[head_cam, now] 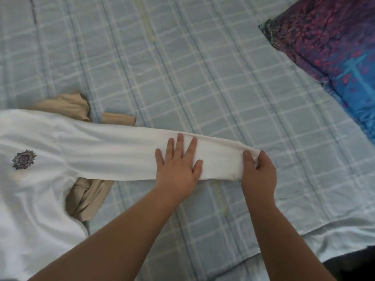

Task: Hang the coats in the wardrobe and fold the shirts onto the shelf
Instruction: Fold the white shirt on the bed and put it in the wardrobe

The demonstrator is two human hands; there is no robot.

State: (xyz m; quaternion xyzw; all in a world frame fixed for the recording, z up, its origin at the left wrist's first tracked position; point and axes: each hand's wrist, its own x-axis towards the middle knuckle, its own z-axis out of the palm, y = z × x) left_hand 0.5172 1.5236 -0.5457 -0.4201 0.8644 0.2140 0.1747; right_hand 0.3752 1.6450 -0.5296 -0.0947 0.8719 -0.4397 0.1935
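Note:
A white long-sleeved shirt with a small dark mandala print lies flat on the bed at the left. Its sleeve stretches out to the right across the bedspread. My left hand rests flat on the sleeve with its fingers spread, holding nothing. At the sleeve's end my right hand pinches the cuff between thumb and fingers. A beige garment lies under the white shirt and shows above and below the sleeve.
The bed has a pale blue checked bedspread. A purple and blue patterned pillow lies at the upper right. The bed's near edge and a dark patch of floor show at the lower right.

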